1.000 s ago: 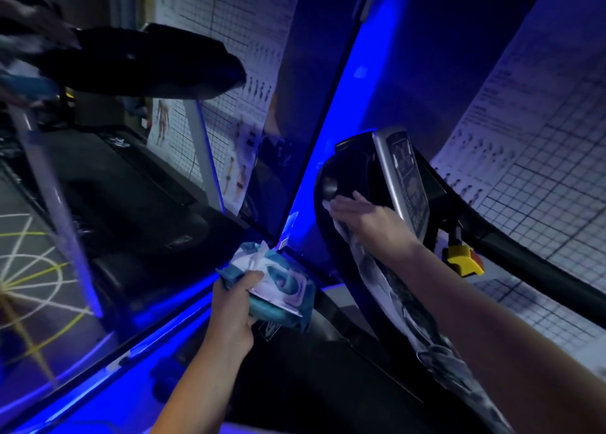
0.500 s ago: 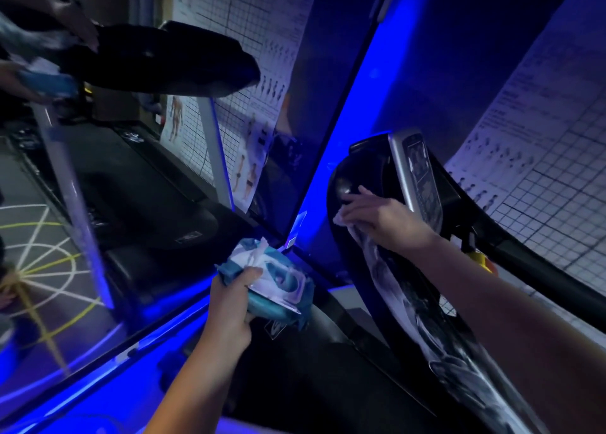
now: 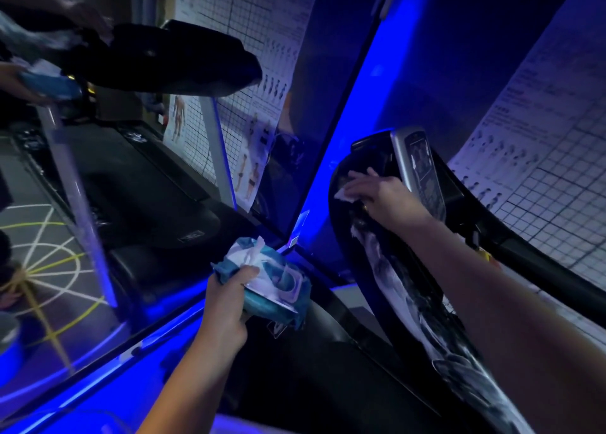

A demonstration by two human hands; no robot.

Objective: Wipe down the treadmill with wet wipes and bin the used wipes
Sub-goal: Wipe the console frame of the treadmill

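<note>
A wet wipe is pressed flat against the black housing of the treadmill console at the right of the scene, just left of the grey display panel. It is covered by the right hand, whose fingers are laid out straight over it rather than curled round it; only a pale edge of the wipe is seen past the fingertips. The pack of wipes is held nearer and to the left, clamped by the left hand with the thumb over its top face and the fingers wrapped beneath. Its flap is lifted and a tuft of the next sheet is seen standing out of the opening.

The wipe is judged to be light, limp and damp, so it is best driven by a flat palm and spread fingers; pinched at a corner it would probably bunch and trail. On the glossy curved housing it is likely to slide easily. The pack is judged soft and crushable, and is best taken across its middle. No bin is seen. A mirror fills the left of the scene, and a wall chart is hung at the far right
</note>
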